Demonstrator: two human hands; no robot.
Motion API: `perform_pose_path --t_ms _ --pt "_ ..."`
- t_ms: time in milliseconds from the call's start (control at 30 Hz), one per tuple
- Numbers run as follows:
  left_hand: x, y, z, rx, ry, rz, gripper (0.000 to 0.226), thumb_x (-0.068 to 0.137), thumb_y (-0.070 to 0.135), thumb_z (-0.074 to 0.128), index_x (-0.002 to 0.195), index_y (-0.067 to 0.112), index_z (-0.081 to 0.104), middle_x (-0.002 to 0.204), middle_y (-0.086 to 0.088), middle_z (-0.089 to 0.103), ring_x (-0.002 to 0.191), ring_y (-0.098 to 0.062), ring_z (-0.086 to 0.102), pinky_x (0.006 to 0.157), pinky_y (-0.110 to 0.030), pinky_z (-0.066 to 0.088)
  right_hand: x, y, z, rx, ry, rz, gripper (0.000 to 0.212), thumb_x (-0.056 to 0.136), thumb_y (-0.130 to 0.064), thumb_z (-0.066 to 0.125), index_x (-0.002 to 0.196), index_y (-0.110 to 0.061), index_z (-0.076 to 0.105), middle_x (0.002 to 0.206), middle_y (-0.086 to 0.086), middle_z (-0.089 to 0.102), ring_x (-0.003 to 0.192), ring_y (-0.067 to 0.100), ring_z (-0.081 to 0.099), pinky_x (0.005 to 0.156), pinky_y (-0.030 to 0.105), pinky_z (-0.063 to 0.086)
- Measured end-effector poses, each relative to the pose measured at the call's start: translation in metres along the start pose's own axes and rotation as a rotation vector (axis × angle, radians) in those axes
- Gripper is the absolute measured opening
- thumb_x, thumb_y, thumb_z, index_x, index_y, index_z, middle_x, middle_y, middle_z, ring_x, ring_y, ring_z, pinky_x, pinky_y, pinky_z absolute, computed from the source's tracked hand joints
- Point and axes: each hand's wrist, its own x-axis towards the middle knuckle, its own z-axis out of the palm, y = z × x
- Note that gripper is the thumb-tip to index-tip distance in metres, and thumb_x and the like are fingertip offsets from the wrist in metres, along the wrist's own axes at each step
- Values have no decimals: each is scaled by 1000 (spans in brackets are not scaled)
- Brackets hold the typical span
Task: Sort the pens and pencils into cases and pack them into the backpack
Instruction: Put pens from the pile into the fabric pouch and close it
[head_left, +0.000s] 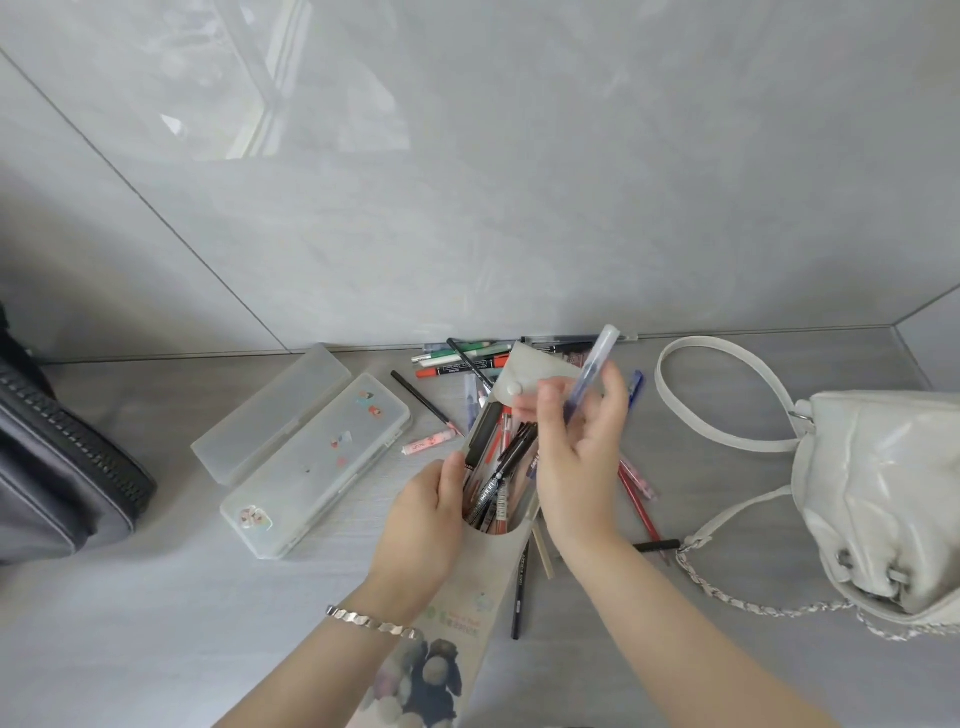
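I am pinching a blue pen (597, 364) in my right hand (582, 447), fingers curled around its lower half. Its clear cap is sticking up past my fingertips, tilted to the right. The pen is hanging just above the open pouch (483, 582), whose left rim I am gripping with my left hand (423, 512), thumb on the edge. Many pens are lying inside the pouch. More pens are lying in a pile (462, 361) beyond it. Two clear cases (317, 457) are lying to the left, the backpack (62, 467) is sitting far left, and a white bag (878, 493) far right.
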Motion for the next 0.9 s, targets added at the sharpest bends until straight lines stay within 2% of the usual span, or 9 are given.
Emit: perform_pose_path --t_ms 100,333,400,500,600,667,767,833,900 --pt "0 -1 -1 27 7 -12 45 97 40 30 58 19 37 52 9 39 48 -7 35 46 -17 30 2 0 4 39 107 -25 51 93 0 46 125 -36 27 85 10 62 71 16 66 74 28 56" --pt "1 2 -3 22 3 -39 45 97 38 30 58 17 38 50 9 38 48 -8 35 45 -14 31 7 8 -13 -144 54 -26 60 85 5 50 118 -44 39 82 -8 61 65 8 51 71 27 47" --pt "2 3 -4 -4 -1 -68 46 97 38 30 57 17 36 48 10 35 45 -6 32 44 -16 29 5 10 -20 -255 3 -59 55 81 2 52 119 -36 43 85 -6 63 72 9 56 74 28 49" --pt "5 3 -5 -32 -16 -134 45 98 39 28 64 12 42 56 3 40 50 -10 33 45 -18 28 2 17 -26 -594 -112 -198 25 81 -13 55 105 -10 60 100 7 63 102 16 50 95 33 40" --pt "8 3 -6 -69 -6 -150 47 98 38 27 66 12 48 56 4 41 49 -8 36 42 -15 28 -3 24 -31 -760 -315 -397 25 83 -24 51 95 -11 69 110 -2 59 112 15 40 103 22 28" --pt "9 1 -9 -73 22 -154 49 98 38 28 68 9 54 55 7 44 43 -1 38 43 -13 31 6 28 -38 -749 -293 -430 22 84 -21 52 94 -12 69 105 -7 56 107 13 45 98 22 32" --pt "11 -4 -15 -73 54 -121 50 98 38 28 64 11 53 45 12 45 39 0 39 42 -10 32 46 37 -57 -754 -29 -60 19 83 -11 55 100 -10 64 91 0 63 87 18 58 78 26 42" --pt "10 -7 -19 -55 82 -110 49 98 38 28 61 15 50 45 11 43 39 1 38 42 -10 31 73 48 -75 -878 4 262 25 82 -8 55 107 -4 57 91 10 64 84 27 59 69 27 39" --pt "10 -11 -22 -29 87 -107 52 98 38 28 67 8 56 53 8 44 42 0 38 41 -10 31 91 57 -88 -1039 -23 403 21 82 -9 56 99 1 55 91 16 64 87 34 60 62 26 35"
